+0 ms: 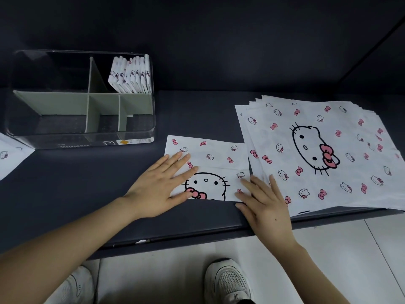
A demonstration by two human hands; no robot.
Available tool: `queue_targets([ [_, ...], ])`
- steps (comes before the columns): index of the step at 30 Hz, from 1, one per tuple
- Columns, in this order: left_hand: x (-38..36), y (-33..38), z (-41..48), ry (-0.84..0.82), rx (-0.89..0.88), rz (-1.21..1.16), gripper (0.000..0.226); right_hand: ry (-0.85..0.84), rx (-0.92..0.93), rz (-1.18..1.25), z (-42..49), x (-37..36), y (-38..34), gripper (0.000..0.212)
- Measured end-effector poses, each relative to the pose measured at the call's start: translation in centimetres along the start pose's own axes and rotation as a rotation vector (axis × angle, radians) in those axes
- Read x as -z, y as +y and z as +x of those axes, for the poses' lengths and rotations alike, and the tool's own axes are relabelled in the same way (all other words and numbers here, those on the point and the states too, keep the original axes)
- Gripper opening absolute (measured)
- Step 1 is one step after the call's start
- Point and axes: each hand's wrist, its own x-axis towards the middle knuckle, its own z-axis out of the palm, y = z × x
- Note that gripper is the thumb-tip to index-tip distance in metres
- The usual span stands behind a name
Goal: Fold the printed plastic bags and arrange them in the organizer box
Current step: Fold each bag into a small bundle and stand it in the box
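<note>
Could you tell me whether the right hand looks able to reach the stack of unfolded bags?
Probably yes: the right hand lies flat, overlapping the near-left edge of the stack of unfolded bags, and nothing covers the stack.

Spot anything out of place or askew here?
One loose bag lies alone at the table's left edge, far from the stack on the right. The folded bags in the box lean sideways. Nothing damaged.
</note>
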Motion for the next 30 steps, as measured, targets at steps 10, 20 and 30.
queue_targets([
  [10, 1.9, -1.2, -1.1, -0.003, 0.032, -0.627, 0.066, -0.031, -0.048, 0.162, 1.7, 0.2, -0.2, 0.008],
  [20, 2.0, 0.3, -1.4, 0.237, 0.494, -0.679, 0.068, -0.355, -0.637, 0.719, 5.1, 2.8, -0.2, 0.012],
  [30, 2.2, 1.3, 0.7, 0.43, 0.618, -0.616, 0.03, -0.27, -0.898, 0.392, 7.3, -0.9, 0.9, 0.036],
])
